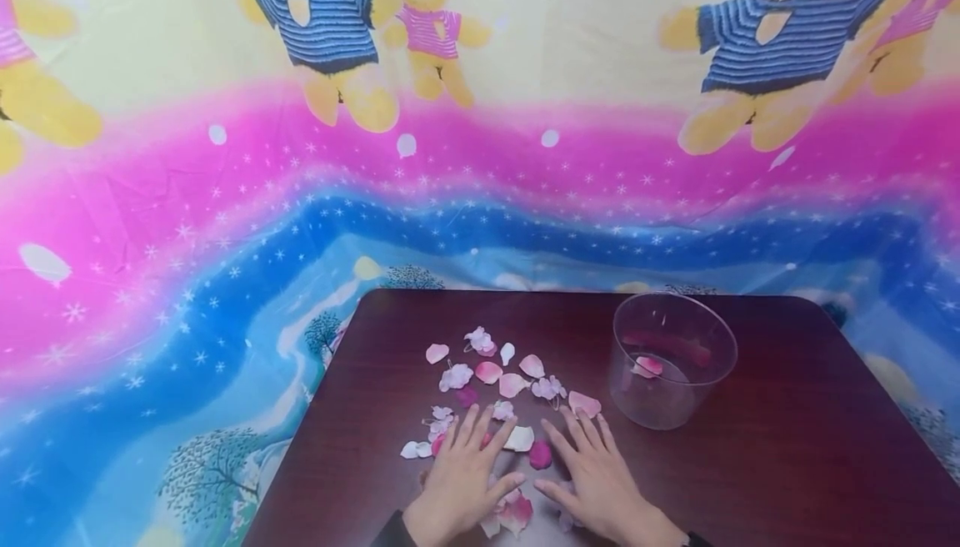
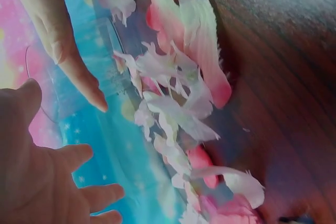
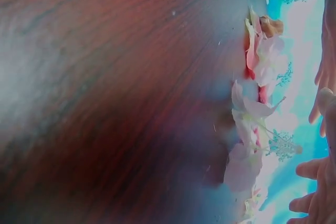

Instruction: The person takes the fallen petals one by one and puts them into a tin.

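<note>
1. Both hands were released: I read straight, spread fingers on the left hand (image 1: 465, 472) and right hand (image 1: 600, 480), low over the dark red-brown wood-grain bench (image 1: 787, 430).
2. Loose pink, white and magenta flower petals (image 1: 517, 515) lay under, between and beyond them, no common long axis.
3. Clear, plastic-looking round container (image 1: 630, 401) stood upright, ahead and right; right hand was nearer.
4. Fingertip contact: I couldn't tell.
</note>
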The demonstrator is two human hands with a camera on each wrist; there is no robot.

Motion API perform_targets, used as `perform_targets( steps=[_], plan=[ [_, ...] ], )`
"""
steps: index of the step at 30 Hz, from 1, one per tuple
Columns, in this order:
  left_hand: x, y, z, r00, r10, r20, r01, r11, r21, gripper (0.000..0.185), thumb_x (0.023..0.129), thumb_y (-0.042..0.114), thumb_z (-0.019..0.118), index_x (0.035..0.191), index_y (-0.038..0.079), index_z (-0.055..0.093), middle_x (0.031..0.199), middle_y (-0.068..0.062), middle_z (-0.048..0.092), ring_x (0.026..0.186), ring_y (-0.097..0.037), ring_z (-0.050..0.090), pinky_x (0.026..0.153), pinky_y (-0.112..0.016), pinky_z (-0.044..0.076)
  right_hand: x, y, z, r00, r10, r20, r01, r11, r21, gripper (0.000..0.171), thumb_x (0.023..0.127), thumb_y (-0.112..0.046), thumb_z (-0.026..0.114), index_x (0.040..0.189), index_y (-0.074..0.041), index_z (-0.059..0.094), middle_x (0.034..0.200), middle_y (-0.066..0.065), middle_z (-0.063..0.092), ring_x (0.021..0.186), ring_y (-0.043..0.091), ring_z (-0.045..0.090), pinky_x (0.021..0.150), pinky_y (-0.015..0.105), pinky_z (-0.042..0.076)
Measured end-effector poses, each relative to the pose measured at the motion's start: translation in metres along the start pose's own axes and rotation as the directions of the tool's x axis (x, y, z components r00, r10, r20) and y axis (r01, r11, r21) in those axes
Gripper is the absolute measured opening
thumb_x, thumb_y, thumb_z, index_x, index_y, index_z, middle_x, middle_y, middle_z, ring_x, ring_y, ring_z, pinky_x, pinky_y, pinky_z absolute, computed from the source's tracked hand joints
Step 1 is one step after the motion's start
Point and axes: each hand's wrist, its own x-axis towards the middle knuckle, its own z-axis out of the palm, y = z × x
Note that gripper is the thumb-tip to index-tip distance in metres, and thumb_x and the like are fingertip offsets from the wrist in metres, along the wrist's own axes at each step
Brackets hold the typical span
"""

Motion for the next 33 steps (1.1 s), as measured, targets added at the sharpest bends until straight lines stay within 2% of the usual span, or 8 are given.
perform_targets(
  steps=[4,8,9,12,16,19,23,33],
  plan=[
    [-0.004,-0.008,-0.001,0.999,-0.046,-0.001,0.046,0.999,-0.023,0.069,0.099,0.063,0.046,0.157,0.029,0.037,0.162,-0.012,0.039,0.151,-0.036,0.035,0.118,-0.060,0.033,0.004,-0.006,0.005,0.997,0.040,0.066,-0.043,0.998,0.050,0.076,0.086,-0.065,0.066,0.146,-0.020,0.055,0.153,0.017,0.050,0.143,0.040,0.045,0.129,0.049,-0.003],
    [-0.010,-0.018,0.002,0.996,-0.079,-0.051,0.077,0.996,-0.045,0.068,0.096,0.059,0.054,0.155,0.026,0.042,0.158,-0.015,0.045,0.148,-0.039,0.039,0.117,-0.063,0.033,0.009,-0.012,0.008,0.989,0.057,0.134,-0.068,0.995,0.075,0.077,0.087,-0.064,0.065,0.149,-0.020,0.051,0.157,0.018,0.045,0.147,0.041,0.040,0.116,0.066,0.027],
    [-0.012,-0.022,0.003,0.994,-0.087,-0.063,0.084,0.995,-0.049,0.068,0.096,0.058,0.055,0.154,0.025,0.044,0.157,-0.016,0.046,0.147,-0.040,0.040,0.117,-0.062,0.034,0.010,-0.014,0.009,0.988,0.057,0.145,-0.068,0.995,0.077,0.077,0.088,-0.064,0.065,0.150,-0.020,0.050,0.158,0.018,0.044,0.148,0.041,0.039,0.117,0.066,0.027],
    [-0.017,-0.033,0.004,0.990,-0.117,-0.082,0.112,0.992,-0.063,0.065,0.096,0.055,0.057,0.152,0.022,0.048,0.155,-0.016,0.048,0.146,-0.041,0.042,0.117,-0.063,0.033,0.016,-0.019,0.012,0.988,0.044,0.149,-0.057,0.995,0.083,0.077,0.088,-0.064,0.064,0.150,-0.020,0.050,0.159,0.018,0.043,0.148,0.041,0.038,0.128,0.056,0.000],
    [-0.026,-0.050,0.003,0.979,-0.193,-0.067,0.187,0.979,-0.082,0.064,0.097,0.054,0.057,0.151,0.020,0.049,0.155,-0.017,0.048,0.147,-0.042,0.040,0.118,-0.063,0.031,0.023,-0.028,0.015,0.990,0.026,0.135,-0.038,0.996,0.084,0.078,0.088,-0.065,0.063,0.151,-0.021,0.049,0.159,0.017,0.043,0.149,0.039,0.037,0.121,0.031,-0.025],
    [-0.034,-0.061,0.002,0.967,-0.248,-0.058,0.243,0.967,-0.081,0.065,0.097,0.055,0.058,0.150,0.019,0.050,0.154,-0.018,0.050,0.147,-0.043,0.040,0.117,-0.064,0.031,0.030,-0.036,0.016,0.991,0.014,0.135,-0.025,0.996,0.085,0.079,0.089,-0.066,0.062,0.152,-0.021,0.047,0.159,0.017,0.043,0.149,0.038,0.037,0.127,0.044,-0.006],
    [-0.041,-0.071,-0.001,0.955,-0.290,-0.059,0.286,0.955,-0.073,0.066,0.096,0.054,0.059,0.151,0.019,0.049,0.153,-0.019,0.050,0.146,-0.043,0.040,0.116,-0.065,0.032,0.038,-0.047,0.018,0.987,-0.017,0.159,0.001,0.995,0.102,0.078,0.090,-0.067,0.059,0.152,-0.021,0.048,0.159,0.016,0.043,0.149,0.038,0.037,0.122,0.058,0.021],
    [-0.045,-0.083,-0.004,0.949,-0.297,-0.107,0.294,0.955,-0.049,0.064,0.092,0.047,0.068,0.145,0.014,0.054,0.146,-0.021,0.055,0.138,-0.043,0.049,0.108,-0.063,0.042,0.047,-0.069,0.023,0.971,-0.054,0.231,0.036,0.996,0.083,0.077,0.091,-0.071,0.052,0.152,-0.024,0.047,0.160,0.016,0.042,0.151,0.035,0.036,0.122,0.059,0.027]
  ],
)
